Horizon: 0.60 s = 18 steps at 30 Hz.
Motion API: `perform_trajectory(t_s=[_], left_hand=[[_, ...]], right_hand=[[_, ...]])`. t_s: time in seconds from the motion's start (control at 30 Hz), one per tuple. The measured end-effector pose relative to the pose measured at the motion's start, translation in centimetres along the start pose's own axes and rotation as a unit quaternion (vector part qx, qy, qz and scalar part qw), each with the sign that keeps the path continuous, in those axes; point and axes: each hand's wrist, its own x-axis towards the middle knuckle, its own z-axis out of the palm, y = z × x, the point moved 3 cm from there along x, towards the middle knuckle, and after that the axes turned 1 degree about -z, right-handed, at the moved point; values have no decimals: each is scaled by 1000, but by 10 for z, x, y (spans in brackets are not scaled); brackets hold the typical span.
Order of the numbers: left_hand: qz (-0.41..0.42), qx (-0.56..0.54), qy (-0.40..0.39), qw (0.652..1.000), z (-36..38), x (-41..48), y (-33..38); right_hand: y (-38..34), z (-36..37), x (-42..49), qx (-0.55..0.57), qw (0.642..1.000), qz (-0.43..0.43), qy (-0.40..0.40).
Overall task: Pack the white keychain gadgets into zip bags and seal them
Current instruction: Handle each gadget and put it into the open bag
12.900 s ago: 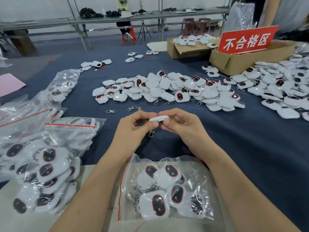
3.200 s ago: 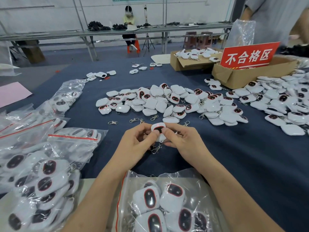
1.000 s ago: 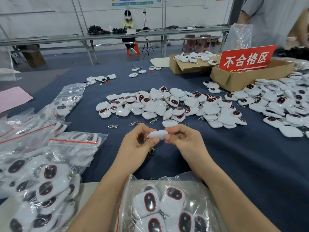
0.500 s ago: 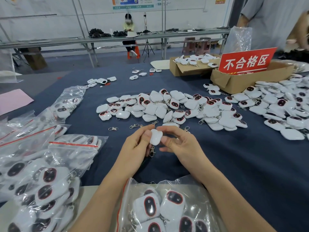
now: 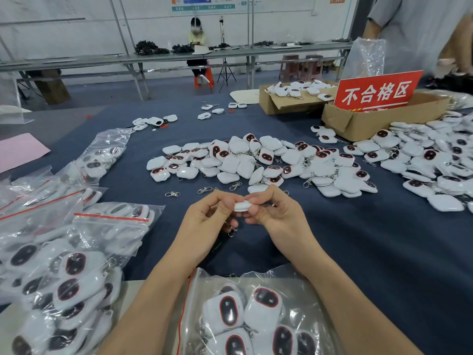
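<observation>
**Between both hands, 1 gadget checked before bagging**

Above the blue table cloth (image 5: 358,252), just in front of the loose pile, 1 white keychain gadget (image 5: 242,206) is held edge-on between the left hand (image 5: 204,221) and the right hand (image 5: 276,216). Both hands pinch it: thumb and fingers of each close on opposite ends, and only its thin white rim shows. Its metal clasp (image 5: 231,230) dangles below the left hand.

This looks like the inspect-or-orient step, before the piece goes into a bag. The next move calls for carrying it down to the open zip bag (image 5: 302,285) lying nearest the person, finding the red-lined mouth at its left side, and slipping the gadget in without snagging the clasp; sealing comes once the bag is full.

Seen in the bag, each gadget is a rounded white shell with a dark oval window ringed in red. Several already lie inside. To the left, filled bags (image 5: 76,252) are stacked. Beyond the hands spreads the unpacked pile (image 5: 256,162), with 3 or so stray clasps (image 5: 172,194) near it. Further right, a cardboard box (image 5: 371,124) carries a red sign (image 5: 376,92).
</observation>
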Motion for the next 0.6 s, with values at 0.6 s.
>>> perform_trajectory(t_s=[0.6], left_hand=[[-2,68,41,997,-2,4,-9]], right_hand=[[5,0,3,-129,991,16,21]])
